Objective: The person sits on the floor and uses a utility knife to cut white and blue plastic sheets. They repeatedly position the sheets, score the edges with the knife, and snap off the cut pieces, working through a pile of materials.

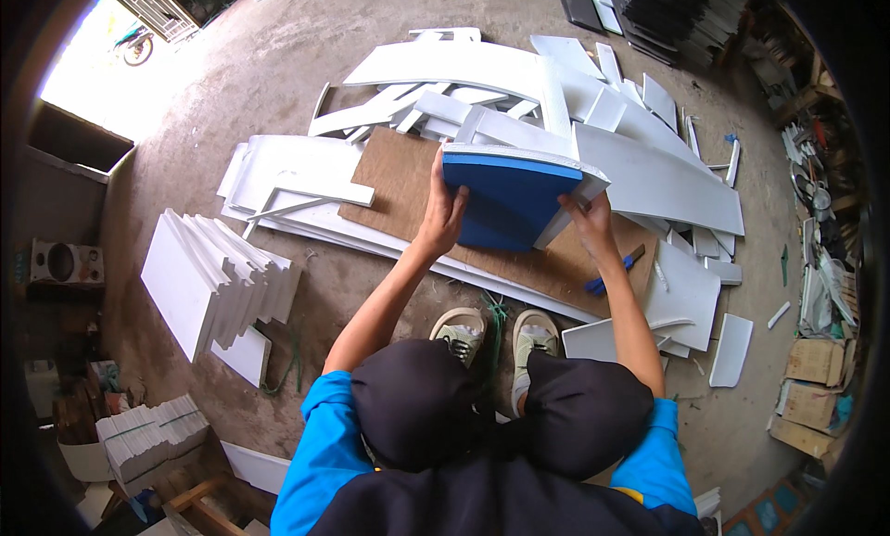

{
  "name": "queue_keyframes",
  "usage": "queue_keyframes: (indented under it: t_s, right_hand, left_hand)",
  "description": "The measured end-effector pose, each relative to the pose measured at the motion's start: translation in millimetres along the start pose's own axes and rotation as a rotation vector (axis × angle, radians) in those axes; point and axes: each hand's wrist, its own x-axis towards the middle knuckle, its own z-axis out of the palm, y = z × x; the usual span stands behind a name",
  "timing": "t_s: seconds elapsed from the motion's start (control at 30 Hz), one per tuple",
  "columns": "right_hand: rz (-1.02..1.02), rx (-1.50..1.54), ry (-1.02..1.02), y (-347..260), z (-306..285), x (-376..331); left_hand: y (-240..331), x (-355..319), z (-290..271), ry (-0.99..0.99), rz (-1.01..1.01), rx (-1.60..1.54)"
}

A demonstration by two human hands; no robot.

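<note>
Evidently both hands are curled around the edges of one piece: the left hand (443,210) grips at 9 o'clock on the flat blue slab (510,197), thumb on its near face, while the right hand (591,224) clasps it at 3 o'clock, partly bent, thumb at the border. That four-sided slab, matt and smooth, is held tilted above a brown board (394,179) with a fine, wood-like grain; a white sheet (596,184) backs it, its rough pale edge showing along 12 o'clock and at the right. Around 4 o'clock from the slab, a small blue tool (598,284) lies on the board, its exact kind hard to make out. Toward 11 o'clock, white panels (445,65), broad and smooth, overlap narrow straight strips (366,117) in a loose heap. At 3 o'clock a long, flat panel (663,176) slants across other offcuts. Between 8 and 9 o'clock stands a stack of white pieces (218,276) with stepped, grooved edges, and farther out at 8 o'clock sits a strapped bundle (153,436) of thin layers. Stained, mottled concrete floor (306,35) spreads around everything, and pale laced shoes (459,327) rest near 6 o'clock.
</note>
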Motion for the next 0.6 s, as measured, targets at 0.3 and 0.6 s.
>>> queue_keyframes:
  t_s: [0.3,0.6]
  right_hand:
    - [-0.169,0.036,0.033,-20.7,5.3,-4.5]
    - [-0.266,-0.065,0.134,-27.8,8.8,-8.8]
  left_hand:
    - [3.9,-0.8,1.2,0.049,0.131,0.011]
    - [-1.0,-7.2,2.9,0.071,0.181,-0.040]
